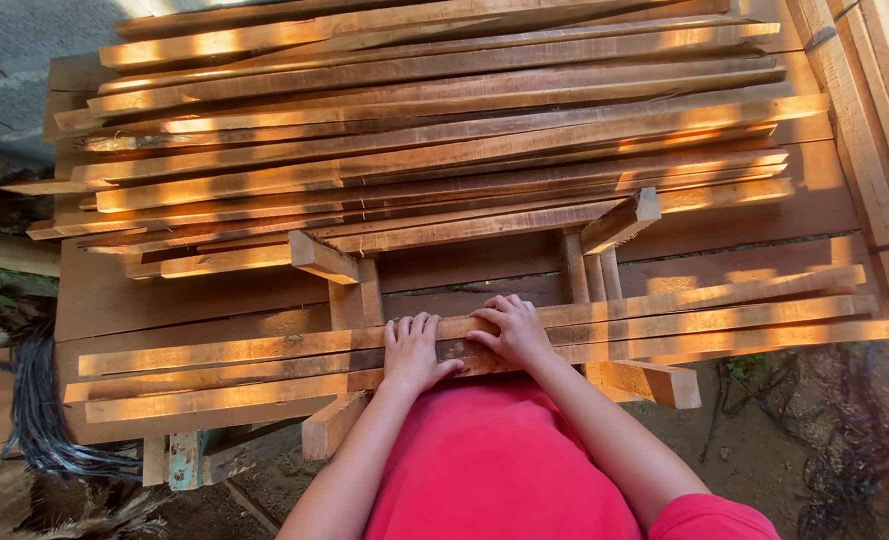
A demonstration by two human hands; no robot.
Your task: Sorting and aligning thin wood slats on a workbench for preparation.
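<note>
Both of my hands grip a small bundle of long reddish-brown wooden slats (264,365) lying crosswise in front of me. My left hand (412,352) curls over the near slats from above, thumb under the front edge. My right hand (509,330) sits beside it, fingers wrapped over the top slat. The bundle rests on two short wooden cross blocks (336,422) (654,382). My red shirt fills the bottom of the view.
A large pile of similar slats (434,140) lies beyond on wide boards (164,300). More planks (874,120) stand at the right. A bundle of black cables (39,410) lies at the left, and dirt ground with tangled wire (844,440) at the right.
</note>
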